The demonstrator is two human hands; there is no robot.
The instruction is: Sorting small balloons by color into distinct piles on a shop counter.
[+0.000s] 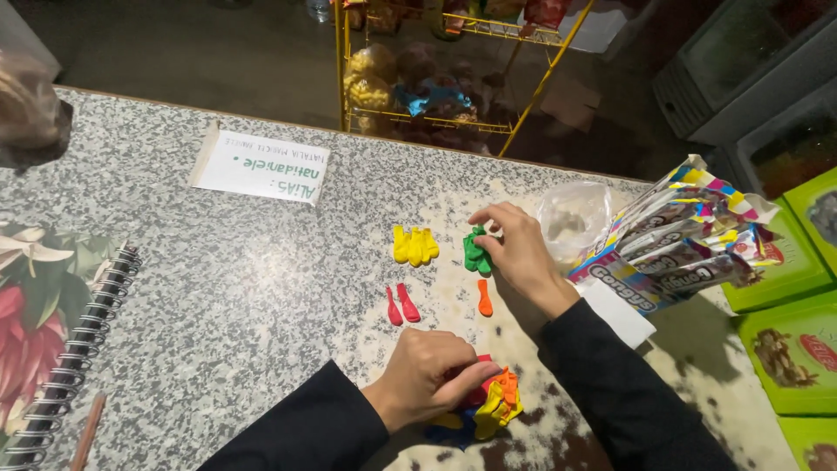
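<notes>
Currently we log: left hand (432, 375) clamped on mixed heap of uninflated rubber balloons (488, 406), keeping it gathered; right hand (514, 249) pinching green balloons (476, 253) at their pile; yellow balloons (415, 246), red pair (401, 305), single orange balloon (485, 298) grouped apart by colour on speckled stone counter (218, 288).

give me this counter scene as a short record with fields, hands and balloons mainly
surface: speckled stone counter
left hand: rests on a mixed pile of balloons, fingers curled over it
right hand: touches the green balloons
sorted groups: yellow balloons, red balloons, one orange balloon
nearby: clear plastic bag, colourful packets, spiral notebook, paper note
</notes>
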